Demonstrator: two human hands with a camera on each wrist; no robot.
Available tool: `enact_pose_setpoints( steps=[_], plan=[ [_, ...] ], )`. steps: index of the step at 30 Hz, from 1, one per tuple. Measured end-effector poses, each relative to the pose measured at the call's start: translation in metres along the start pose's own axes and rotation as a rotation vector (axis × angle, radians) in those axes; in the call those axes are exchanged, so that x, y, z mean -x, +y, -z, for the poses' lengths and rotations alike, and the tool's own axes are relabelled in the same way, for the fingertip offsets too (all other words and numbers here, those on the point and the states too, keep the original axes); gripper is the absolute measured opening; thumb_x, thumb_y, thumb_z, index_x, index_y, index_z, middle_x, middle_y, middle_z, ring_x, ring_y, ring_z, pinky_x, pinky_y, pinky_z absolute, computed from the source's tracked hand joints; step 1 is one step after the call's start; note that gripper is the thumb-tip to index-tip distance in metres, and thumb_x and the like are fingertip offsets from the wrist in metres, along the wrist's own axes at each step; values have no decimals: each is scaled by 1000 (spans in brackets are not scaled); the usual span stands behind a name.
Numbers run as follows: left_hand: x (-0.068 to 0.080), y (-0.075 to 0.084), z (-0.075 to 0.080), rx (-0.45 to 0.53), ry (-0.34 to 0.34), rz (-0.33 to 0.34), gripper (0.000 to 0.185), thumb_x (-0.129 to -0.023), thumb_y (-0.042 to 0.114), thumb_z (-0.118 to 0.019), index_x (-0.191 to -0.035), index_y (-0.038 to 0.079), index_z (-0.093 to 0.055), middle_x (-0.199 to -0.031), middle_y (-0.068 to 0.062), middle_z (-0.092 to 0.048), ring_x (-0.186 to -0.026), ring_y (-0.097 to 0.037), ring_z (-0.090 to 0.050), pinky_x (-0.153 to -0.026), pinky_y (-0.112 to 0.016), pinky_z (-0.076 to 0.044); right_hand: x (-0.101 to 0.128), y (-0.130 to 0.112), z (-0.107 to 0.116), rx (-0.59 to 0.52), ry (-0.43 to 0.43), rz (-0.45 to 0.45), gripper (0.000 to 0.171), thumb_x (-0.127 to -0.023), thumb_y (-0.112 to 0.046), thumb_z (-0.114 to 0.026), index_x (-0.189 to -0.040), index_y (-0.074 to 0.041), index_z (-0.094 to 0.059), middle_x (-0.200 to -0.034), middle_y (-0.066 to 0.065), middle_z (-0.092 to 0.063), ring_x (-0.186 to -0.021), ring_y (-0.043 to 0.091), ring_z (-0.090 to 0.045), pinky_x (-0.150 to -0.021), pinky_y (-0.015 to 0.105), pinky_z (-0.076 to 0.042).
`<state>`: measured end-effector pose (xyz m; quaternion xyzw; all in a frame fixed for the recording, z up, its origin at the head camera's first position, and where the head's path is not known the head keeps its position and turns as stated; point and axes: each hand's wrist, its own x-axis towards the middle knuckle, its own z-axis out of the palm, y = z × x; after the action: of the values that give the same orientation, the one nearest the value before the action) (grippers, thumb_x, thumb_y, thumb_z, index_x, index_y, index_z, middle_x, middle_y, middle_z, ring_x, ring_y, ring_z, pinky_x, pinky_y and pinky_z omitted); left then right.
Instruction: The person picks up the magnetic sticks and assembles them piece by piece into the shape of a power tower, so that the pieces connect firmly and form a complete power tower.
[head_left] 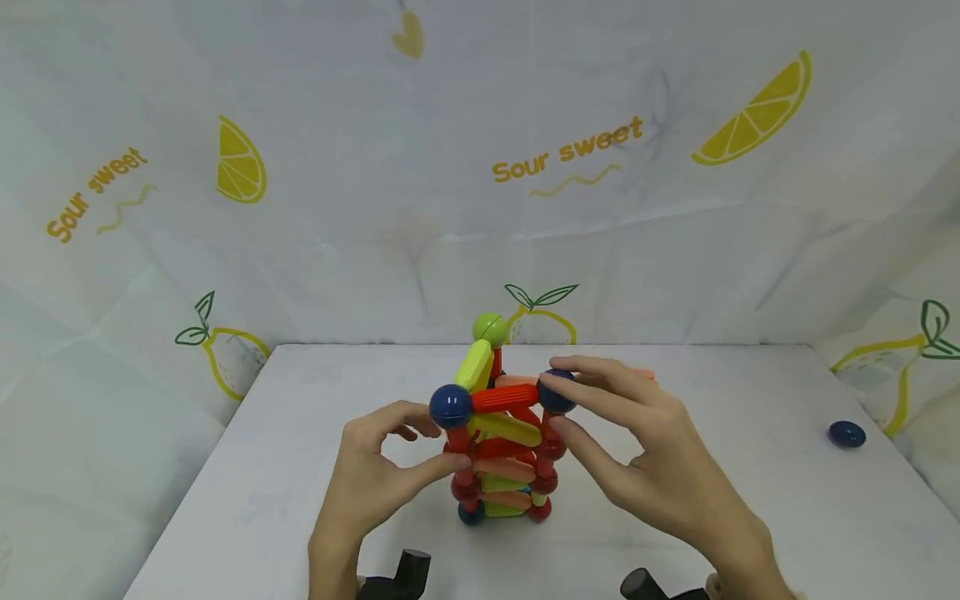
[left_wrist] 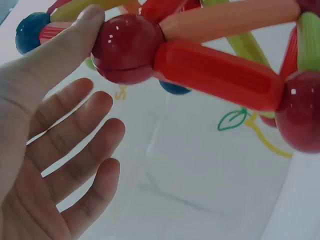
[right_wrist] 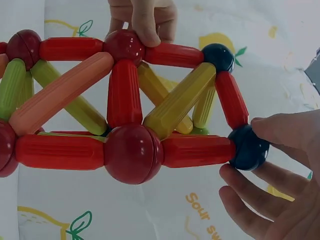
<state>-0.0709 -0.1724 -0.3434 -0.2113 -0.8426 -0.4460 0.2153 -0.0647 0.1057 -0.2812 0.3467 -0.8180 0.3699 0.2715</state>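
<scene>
A tower of coloured magnetic rods and balls [head_left: 504,447] stands upright at the middle of the table. My right hand [head_left: 660,454] pinches the dark blue ball [right_wrist: 249,147] at its upper right corner between thumb and fingers. A red rod [head_left: 504,398] joins that ball to another dark blue ball [head_left: 451,406] on the upper left. Beside the tower's left side is my left hand [head_left: 375,479], its thumb against a red ball [left_wrist: 127,50] below the top. Its other fingers spread loosely, apart from the tower in the left wrist view. A green ball [head_left: 490,329] forms the peak.
A dark blue rounded piece [head_left: 847,434] lies near the right edge of the white table [head_left: 300,433]. Part of a salmon rod [head_left: 645,375] shows behind my right hand. A white cloth [head_left: 375,208] printed with lemons hangs behind the table.
</scene>
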Motion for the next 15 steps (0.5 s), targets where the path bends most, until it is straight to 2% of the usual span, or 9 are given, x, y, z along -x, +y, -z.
enact_pose_setpoints(
  steps=[4,7,9,10,12,15],
  plan=[
    [0,1,0,-87,74,5,21,-70,14,-93,-88,15,-80,-78,7,-77,-73,-3,-66,-69,-24,-56,5,0,0,-63,-32,4,58,-78,10,-78,-130,-13,-70,-135,8,-68,-125,14,-65,-100,10,-49],
    [-2,1,-4,-190,149,-29,18,-74,11,-91,-90,10,-83,-81,2,-80,-71,-6,-69,-66,-24,-57,8,-6,-4,-115,-54,11,59,-79,10,-78,-133,-12,-69,-139,9,-66,-125,15,-66,-99,11,-50],
    [-3,0,-6,-229,164,-21,21,-77,11,-88,-97,6,-82,-88,-2,-81,-75,-10,-72,-66,-24,-59,9,-10,-9,-140,-75,12,61,-80,9,-78,-135,-14,-67,-143,8,-63,-127,17,-66,-98,11,-50],
    [-3,0,-6,-233,148,-2,25,-80,12,-87,-103,5,-81,-95,-4,-81,-78,-12,-73,-67,-25,-60,9,-12,-11,-149,-85,16,61,-81,7,-79,-136,-14,-66,-145,8,-62,-128,18,-65,-98,11,-50],
    [-2,-1,-5,-213,69,38,35,-86,16,-82,-118,3,-76,-113,-8,-78,-90,-17,-74,-72,-28,-62,10,-16,-15,-174,-106,20,60,-83,6,-78,-137,-15,-65,-148,7,-60,-131,19,-63,-98,11,-50],
    [1,-3,-1,-122,-118,96,63,-91,27,-76,-147,6,-54,-145,-7,-62,-114,-20,-67,-86,-36,-61,11,-20,-21,-206,-130,43,58,-85,4,-77,-137,-16,-65,-150,8,-58,-133,21,-61,-98,14,-52]
  ],
)
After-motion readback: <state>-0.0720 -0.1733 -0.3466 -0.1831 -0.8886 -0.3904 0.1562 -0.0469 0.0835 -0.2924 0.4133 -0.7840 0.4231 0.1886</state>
